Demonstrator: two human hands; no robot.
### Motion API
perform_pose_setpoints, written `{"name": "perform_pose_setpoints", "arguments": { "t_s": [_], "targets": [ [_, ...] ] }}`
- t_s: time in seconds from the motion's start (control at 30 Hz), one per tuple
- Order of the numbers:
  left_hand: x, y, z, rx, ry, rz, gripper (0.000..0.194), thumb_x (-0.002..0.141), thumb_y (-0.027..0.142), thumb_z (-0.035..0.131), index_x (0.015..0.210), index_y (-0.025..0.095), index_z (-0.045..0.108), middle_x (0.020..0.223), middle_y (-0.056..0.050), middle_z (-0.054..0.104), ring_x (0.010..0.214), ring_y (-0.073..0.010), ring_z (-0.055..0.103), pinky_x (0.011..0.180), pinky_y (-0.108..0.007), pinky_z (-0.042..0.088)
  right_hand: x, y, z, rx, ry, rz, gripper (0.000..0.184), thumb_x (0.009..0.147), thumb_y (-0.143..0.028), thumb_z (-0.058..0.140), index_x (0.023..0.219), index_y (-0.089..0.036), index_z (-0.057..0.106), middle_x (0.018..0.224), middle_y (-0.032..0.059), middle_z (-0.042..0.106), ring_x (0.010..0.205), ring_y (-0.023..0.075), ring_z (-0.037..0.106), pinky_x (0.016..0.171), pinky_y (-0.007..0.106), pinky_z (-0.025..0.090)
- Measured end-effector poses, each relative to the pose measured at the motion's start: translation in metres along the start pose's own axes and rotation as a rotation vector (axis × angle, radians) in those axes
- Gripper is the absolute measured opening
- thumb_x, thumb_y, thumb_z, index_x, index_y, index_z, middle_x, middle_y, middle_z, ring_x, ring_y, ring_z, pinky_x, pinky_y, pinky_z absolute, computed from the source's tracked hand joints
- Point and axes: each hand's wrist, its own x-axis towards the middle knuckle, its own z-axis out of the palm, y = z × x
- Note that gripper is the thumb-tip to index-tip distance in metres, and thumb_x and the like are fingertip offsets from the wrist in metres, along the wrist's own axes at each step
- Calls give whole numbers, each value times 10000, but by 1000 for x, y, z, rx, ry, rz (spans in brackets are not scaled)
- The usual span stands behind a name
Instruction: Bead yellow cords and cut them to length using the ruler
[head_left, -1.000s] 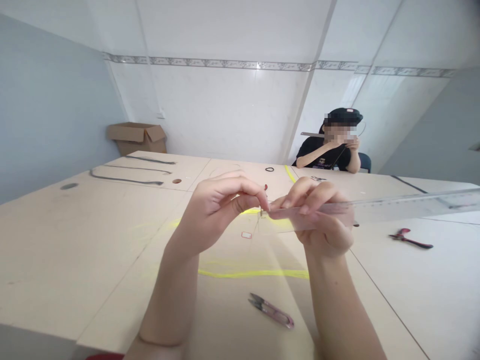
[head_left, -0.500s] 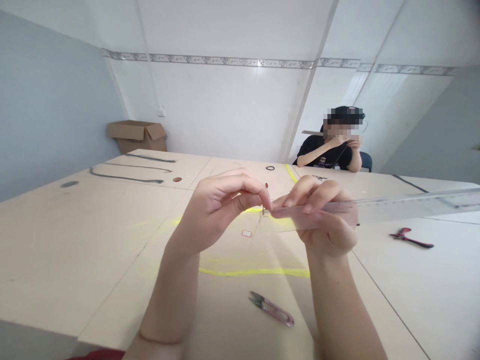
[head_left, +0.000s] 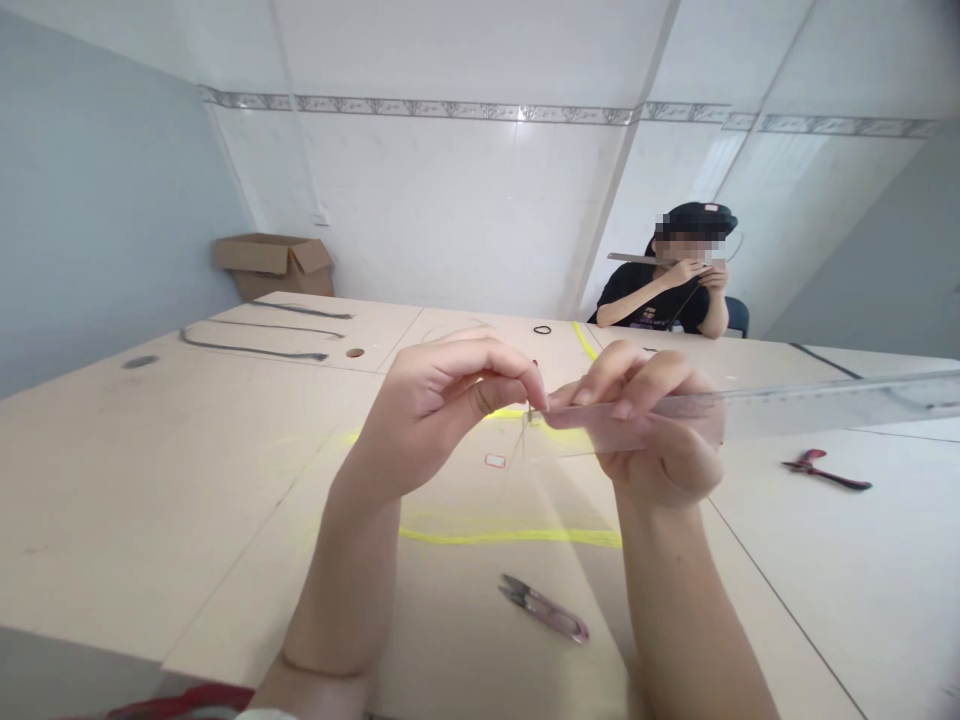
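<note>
My right hand (head_left: 645,420) is closed around a clear ruler (head_left: 795,405), which reaches out to the right and lies nearly level above the table. At the ruler's left end, thumb and forefinger of my left hand (head_left: 457,400) are pinched together, close against the right fingertips. Between them is a small, thin brass-coloured bit (head_left: 531,412), too tiny to name. Below the hands, thread snips (head_left: 544,608) lie on the table with the blades pointing left. Yellow strands (head_left: 510,537) run across the tabletop behind the snips.
Red-handled pliers (head_left: 825,470) lie to the right. A small red-edged label (head_left: 495,461) is on the table (head_left: 187,520). Grey cords (head_left: 255,350) lie at the far left, near a cardboard box (head_left: 274,265). Across the table sits a person (head_left: 660,290) holding a metal ruler.
Both hands keep their hold and barely shift. The whole view has moved slightly, with the table things a little higher in the picture. The person opposite has moved their hands slightly.
</note>
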Motion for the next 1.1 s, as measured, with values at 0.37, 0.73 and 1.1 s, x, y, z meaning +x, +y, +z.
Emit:
{"name": "perform_pose_setpoints", "arguments": {
  "t_s": [0.37, 0.73, 1.1],
  "targets": [
    [0, -1, -1, -26, -18, -6, 172, 958, 189, 637, 834, 199, 755, 825, -44, 725, 747, -124, 649, 665, -237, 529, 0, 0, -1, -8, -14, 11, 69, 875, -212, 667, 832, -243, 710, 828, 6, 666, 758, 202, 758, 672, 363, 685],
    [0, -1, -1, -34, -14, -24, 173, 958, 205, 643, 825, 199, 754, 830, -37, 729, 744, -119, 649, 674, -235, 519, 1, 1, -1, -5, -14, -18, 66, 860, -199, 665, 834, -236, 713, 816, 7, 658, 752, 207, 756, 666, 366, 682],
    [0, -2, -1, -51, -16, -9, 166, 957, 209, 645, 839, 201, 761, 833, -40, 727, 756, -126, 658, 651, -229, 528, 0, 1, -1, 1, -22, -34, 85, 877, -167, 657, 868, -216, 726, 838, 20, 664, 779, 206, 759, 697, 362, 682]
  ]
}}
